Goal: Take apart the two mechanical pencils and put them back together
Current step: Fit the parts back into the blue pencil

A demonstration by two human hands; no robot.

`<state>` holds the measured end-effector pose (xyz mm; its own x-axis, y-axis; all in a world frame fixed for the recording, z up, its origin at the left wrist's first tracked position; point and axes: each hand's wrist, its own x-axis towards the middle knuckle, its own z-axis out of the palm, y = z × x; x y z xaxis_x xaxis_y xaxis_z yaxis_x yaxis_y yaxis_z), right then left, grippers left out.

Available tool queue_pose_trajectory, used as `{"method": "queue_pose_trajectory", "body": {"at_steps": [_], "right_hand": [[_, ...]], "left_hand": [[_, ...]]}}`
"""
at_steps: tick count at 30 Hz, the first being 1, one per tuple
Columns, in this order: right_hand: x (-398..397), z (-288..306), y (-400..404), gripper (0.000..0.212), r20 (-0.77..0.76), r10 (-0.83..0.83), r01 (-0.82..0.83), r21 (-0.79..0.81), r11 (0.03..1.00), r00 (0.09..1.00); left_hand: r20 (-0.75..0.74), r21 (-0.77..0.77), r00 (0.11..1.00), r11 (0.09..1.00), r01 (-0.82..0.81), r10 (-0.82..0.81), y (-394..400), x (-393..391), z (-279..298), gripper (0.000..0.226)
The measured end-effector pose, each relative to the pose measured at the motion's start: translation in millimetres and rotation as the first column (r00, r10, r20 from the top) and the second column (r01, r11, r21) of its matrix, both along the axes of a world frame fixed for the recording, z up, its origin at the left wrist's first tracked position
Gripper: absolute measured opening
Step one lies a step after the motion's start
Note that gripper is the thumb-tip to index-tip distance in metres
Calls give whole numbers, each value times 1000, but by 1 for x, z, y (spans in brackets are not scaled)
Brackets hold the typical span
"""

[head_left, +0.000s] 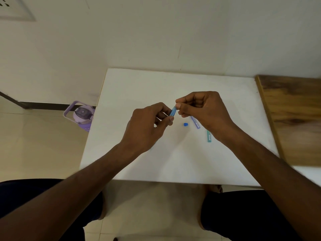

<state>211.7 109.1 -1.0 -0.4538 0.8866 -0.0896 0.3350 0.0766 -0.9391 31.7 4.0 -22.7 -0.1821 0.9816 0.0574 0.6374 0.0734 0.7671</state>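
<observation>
Both hands (173,113) pinch translucent blue pencil barrel (173,112).

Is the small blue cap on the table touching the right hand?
Apart. The head view shows white table between the blue cap and the right hand, which hovers above it.

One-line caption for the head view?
Both hands, left hand and right hand, pinch a blue plastic pencil barrel above the white table.

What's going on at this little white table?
A seated person is working on a blue mechanical pencil, held between both hands: the left hand grips its lower part, the right hand pinches the top end. On the white table lie a small blue cap, a bluish-purple tube and a teal tube.
</observation>
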Motion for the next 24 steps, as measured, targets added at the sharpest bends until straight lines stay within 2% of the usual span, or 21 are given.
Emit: {"method": "queue_pose_trajectory", "body": {"at_steps": [5,9,11,13,15,17,19,24], "right_hand": [[0,2,1,15,26,30,-31,31,999,999],[-2,0,2,18,69,68,-71,38,997,995],[0,-3,5,21,141,33,-54,145,988,989],[7,-10,11,17,279,-40,-50,310,949,960],[15,-19,16,9,432,-73,-110,384,917,899],[21,-29,20,5,551,-57,-192,384,903,833],[21,-35,20,9,614,-1,-268,347,899,789],[11,-41,11,21,676,102,-383,280,880,729]], "left_hand": [[21,-49,1000,999,-14,15,4,3,2,11],[204,-208,975,977,-42,86,5,6,3,11],[218,-280,964,956,-89,154,7,3,1,17],[177,-321,963,937,-137,202,8,-3,-2,22],[50,-310,983,939,-151,174,9,-9,-9,22],[-50,-303,988,941,-152,144,9,-11,-16,24],[-31,-316,989,937,-148,146,10,-10,-22,27],[-88,-316,988,937,-146,125,13,-10,-29,33]]}}
